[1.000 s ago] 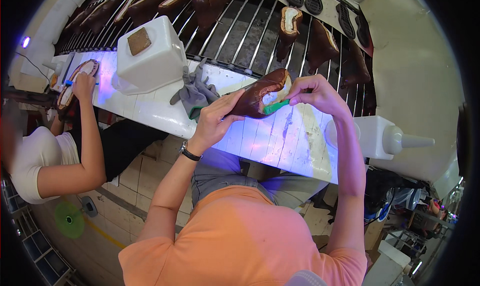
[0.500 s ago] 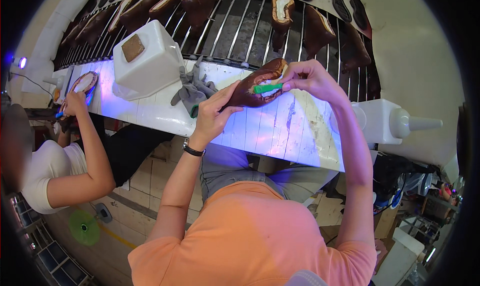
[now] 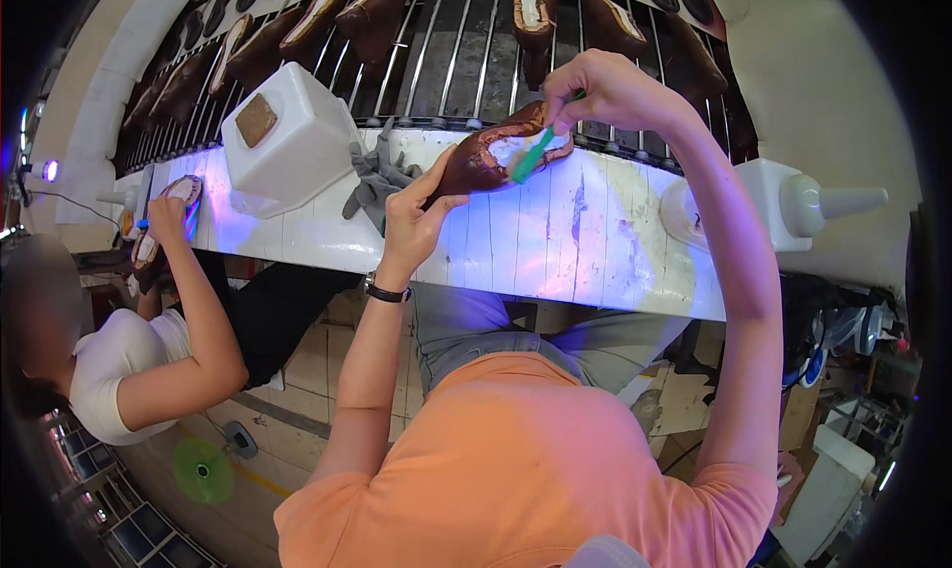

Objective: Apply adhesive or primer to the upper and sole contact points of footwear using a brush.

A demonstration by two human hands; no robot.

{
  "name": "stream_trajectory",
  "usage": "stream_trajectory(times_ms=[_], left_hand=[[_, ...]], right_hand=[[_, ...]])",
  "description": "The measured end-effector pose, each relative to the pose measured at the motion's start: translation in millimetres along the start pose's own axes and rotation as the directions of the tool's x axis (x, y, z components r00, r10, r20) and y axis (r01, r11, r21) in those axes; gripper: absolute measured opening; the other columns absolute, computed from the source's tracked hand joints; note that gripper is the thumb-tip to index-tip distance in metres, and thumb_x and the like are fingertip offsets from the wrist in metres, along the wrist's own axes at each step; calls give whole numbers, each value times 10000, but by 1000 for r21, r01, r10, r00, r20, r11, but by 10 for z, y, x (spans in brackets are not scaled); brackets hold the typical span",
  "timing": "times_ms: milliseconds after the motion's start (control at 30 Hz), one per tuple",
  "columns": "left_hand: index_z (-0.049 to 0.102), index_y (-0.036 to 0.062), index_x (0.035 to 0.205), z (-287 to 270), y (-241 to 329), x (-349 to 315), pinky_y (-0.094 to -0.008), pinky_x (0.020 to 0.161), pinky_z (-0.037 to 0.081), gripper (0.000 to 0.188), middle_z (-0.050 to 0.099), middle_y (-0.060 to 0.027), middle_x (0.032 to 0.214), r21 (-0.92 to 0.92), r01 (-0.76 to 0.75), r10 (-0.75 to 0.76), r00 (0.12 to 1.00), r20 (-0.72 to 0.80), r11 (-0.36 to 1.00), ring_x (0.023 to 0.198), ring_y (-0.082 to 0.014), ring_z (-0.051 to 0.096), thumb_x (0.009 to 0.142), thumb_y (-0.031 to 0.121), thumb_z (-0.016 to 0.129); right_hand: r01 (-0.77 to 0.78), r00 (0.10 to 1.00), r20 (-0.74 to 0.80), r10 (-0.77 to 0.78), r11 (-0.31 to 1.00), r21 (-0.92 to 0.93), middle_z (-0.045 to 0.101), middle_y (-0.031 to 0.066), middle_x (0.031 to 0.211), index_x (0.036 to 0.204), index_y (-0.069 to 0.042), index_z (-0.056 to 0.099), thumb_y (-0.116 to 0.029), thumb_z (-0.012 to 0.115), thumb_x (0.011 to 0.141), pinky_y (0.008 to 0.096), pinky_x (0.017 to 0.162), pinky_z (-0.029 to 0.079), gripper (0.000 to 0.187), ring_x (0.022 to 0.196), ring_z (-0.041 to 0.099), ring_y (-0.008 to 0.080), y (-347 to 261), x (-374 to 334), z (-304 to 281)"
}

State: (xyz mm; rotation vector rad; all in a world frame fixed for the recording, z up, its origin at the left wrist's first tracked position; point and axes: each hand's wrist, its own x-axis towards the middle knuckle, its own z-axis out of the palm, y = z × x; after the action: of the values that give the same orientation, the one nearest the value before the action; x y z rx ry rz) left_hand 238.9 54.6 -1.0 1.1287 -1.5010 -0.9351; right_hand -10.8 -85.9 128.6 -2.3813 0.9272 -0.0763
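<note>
Two hands on one brown shoe upper: left hand fingers clamp its darker end, right hand pinches a green brush w/ bristles on the pale inside. Shoe held just above white bench, long axis running lower-left to upper-right. Grey gloves just beside left hand, white jug further left, squeeze bottle at right. Rack of shoes behind. Co-worker's hand far left.

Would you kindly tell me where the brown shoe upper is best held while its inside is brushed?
Grip the narrow heel end from below and the left, as the left hand does now. The brown shoe upper lies tilted with its pale opening up, so this leaves the green brush free.
</note>
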Motion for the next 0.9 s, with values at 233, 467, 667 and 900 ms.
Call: stream_trajectory(times_ms=[233,467,667,900], left_hand=[[509,-7,1340,22,23,51,-257,910,473,583,656,-130,1190,-14,-20,20,999,-25,1000,1021,-107,610,775,-93,627],[472,-61,1350,15,13,26,-255,962,435,587,601,-103,1249,-77,74,-75,997,-8,994,1080,-122,564,781,-120,604],[473,-62,1348,10,39,20,-255,963,436,588,605,-101,1243,-84,61,-62,998,-6,995,1078,-123,567,779,-122,607],[479,-52,1348,31,54,55,-244,941,447,573,616,-93,1223,-135,90,-92,996,-9,987,1056,-113,571,793,-117,604]], right_hand=[[42,994,-105,-30,993,109,670,57,737,873,-70,729,-184,754,758,308,707,457,164,736,639,183,2,33,92],[104,986,-154,-67,963,249,704,60,759,866,-59,735,-202,727,803,303,709,493,157,746,671,169,204,116,229],[99,995,-47,-92,977,189,709,36,778,851,-75,740,-175,741,771,310,715,495,128,764,672,162,59,32,109],[-64,996,-72,55,989,-130,691,35,766,865,-109,740,-184,770,715,330,707,466,171,758,648,198,65,-159,-60]])
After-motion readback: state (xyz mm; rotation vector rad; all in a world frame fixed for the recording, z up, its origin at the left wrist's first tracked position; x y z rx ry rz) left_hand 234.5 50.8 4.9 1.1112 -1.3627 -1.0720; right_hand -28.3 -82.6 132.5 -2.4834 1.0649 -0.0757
